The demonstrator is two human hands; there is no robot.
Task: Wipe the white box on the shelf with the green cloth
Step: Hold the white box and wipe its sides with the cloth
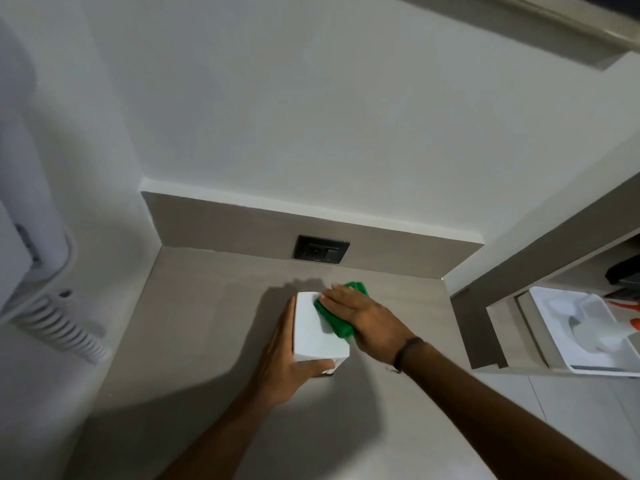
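A white box (317, 332) stands on the grey-brown shelf (207, 323), near its middle. My left hand (287, 362) grips the box from the left side and the front, thumb across its near face. My right hand (363, 318) lies flat on a bunched green cloth (337, 322), pressing it onto the right part of the box top. The cloth sticks out beyond my fingers at the far end and below my palm at the near end.
A black wall socket (321, 252) sits in the low back panel behind the box. A white wall phone with a coiled cord (59, 327) hangs at the left. To the right, a side unit holds a white tray (581, 332) and a dark object.
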